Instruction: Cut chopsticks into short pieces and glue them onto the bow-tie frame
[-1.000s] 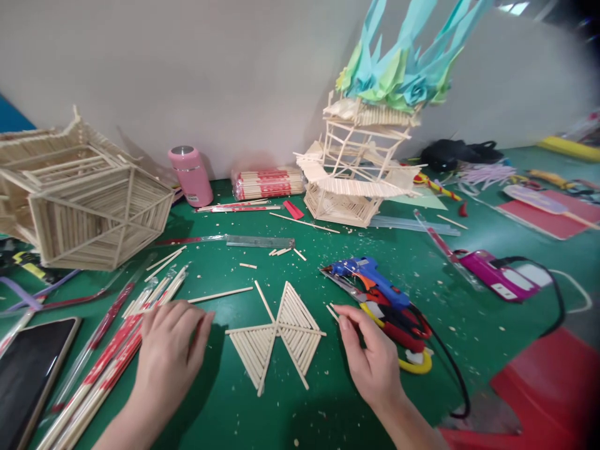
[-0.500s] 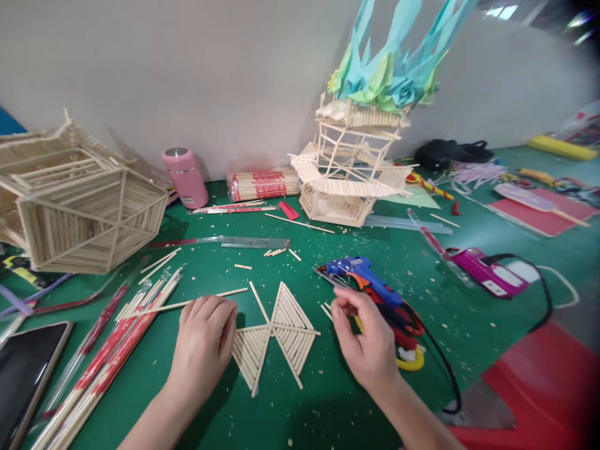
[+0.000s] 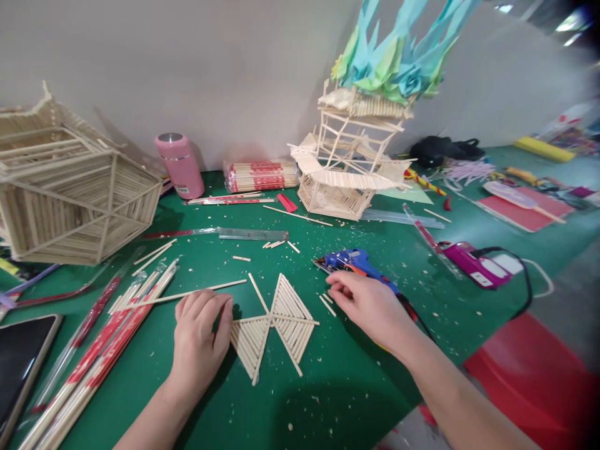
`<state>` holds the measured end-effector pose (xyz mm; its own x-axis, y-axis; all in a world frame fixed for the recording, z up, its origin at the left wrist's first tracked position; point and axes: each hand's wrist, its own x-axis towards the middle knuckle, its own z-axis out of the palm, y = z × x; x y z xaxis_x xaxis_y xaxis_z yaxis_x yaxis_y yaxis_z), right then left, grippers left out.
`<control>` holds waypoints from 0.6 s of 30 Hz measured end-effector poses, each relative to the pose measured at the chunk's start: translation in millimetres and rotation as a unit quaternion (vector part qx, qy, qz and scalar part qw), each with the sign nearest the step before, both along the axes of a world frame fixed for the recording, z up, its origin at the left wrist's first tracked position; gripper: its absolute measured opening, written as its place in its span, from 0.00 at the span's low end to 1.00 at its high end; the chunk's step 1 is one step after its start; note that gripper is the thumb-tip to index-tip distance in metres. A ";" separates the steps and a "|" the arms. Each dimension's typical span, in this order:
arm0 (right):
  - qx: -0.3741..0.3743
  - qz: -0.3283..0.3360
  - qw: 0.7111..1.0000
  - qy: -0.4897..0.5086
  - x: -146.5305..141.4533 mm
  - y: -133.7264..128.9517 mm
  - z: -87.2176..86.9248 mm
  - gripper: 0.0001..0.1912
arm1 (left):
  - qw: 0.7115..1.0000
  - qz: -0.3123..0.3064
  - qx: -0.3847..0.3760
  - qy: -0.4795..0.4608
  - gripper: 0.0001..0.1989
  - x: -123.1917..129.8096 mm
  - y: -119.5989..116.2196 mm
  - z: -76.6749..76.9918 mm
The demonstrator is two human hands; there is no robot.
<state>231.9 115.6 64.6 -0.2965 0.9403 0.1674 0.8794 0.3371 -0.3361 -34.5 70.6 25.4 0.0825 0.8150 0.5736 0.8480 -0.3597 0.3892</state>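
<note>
A flat wheel-like frame of thin wooden sticks (image 3: 293,322) lies on the green table, with two of its wedges filled by rows of shorter sticks. At its left edge my left hand (image 3: 201,331) rests with fingers curled and thumb drawn in; whatever is between the fingertips is hidden. A long loose stick (image 3: 164,298) passes behind its knuckles. Right of the frame, my right hand (image 3: 363,303) hovers with fingers bent together in a pinch, and I cannot make out anything in it. Short cut sticks (image 3: 327,305) lie just below its fingertips. The blue glue gun (image 3: 349,259) lies just behind this hand.
A stick-built hexagonal structure (image 3: 79,200) stands at left, and a taller stick tower (image 3: 351,169) with blue paper stands behind. A pink flask (image 3: 180,165), packaged sticks (image 3: 262,177), a phone (image 3: 25,362), bagged sticks (image 3: 103,356) and a purple device (image 3: 475,265) surround the work.
My right hand has turned, its fingers now pointing left above the short sticks, and its forearm covers part of the glue gun's cord. My left hand stays beside the frame. The view has shifted slightly.
</note>
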 end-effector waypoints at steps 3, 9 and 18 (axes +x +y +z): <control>-0.019 0.021 0.999 -0.046 -1.6 -2.9 -7.2 0.07 | 1.000 0.013 0.002 -0.004 0.04 -2.0 -1.1 0.1; -0.033 0.040 0.997 -0.061 -5.5 -0.4 -13.4 0.07 | 1.000 0.018 0.007 -0.014 0.04 -1.8 -2.1 0.6; -0.121 0.037 0.981 0.147 -13.4 -17.8 12.1 0.06 | 0.998 -0.018 0.028 -0.048 0.05 15.9 -17.3 22.4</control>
<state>218.5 97.7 76.7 -0.3380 0.9407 0.0296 0.7091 0.2753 -0.6492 -18.6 53.3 47.8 0.0537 0.7793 0.6243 0.7934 -0.4129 0.4471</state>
